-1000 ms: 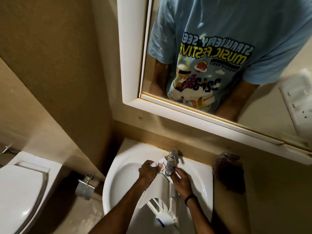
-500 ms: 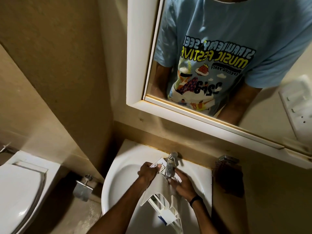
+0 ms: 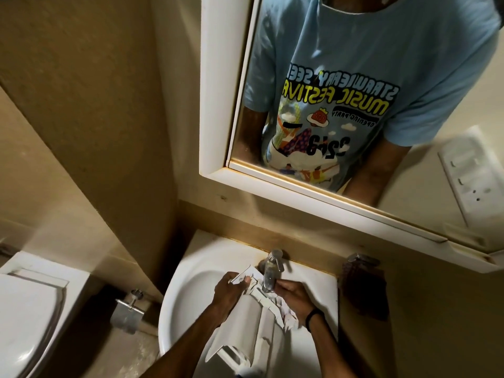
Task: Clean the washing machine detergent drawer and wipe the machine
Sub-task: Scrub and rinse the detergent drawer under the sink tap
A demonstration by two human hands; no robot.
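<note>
- Overall dim, with a warm yellow cast on the wall [image 3: 81, 105] and on every white part.
- Brightest zone is the pale shirt reflected in the mirror [image 3: 215, 105]. The light source is not in view.
- A narrow warm glow runs along the rear rim of the sink [image 3: 174, 304], and there is a small highlight on the tap [image 3: 271, 271].
- Deep shadow fills the corner left of the sink and the floor below it. The dark object [image 3: 362, 287] right of the sink shows no detail.
- Wide-angle distortion: the mirror frame leans and bows, and the toilet [image 3: 27, 309] is stretched at the left edge.
- Soft throughout. The drawer [image 3: 245, 331] has jagged, smeared edges, and the reflected switch plate [image 3: 474, 181] is blurred.
</note>
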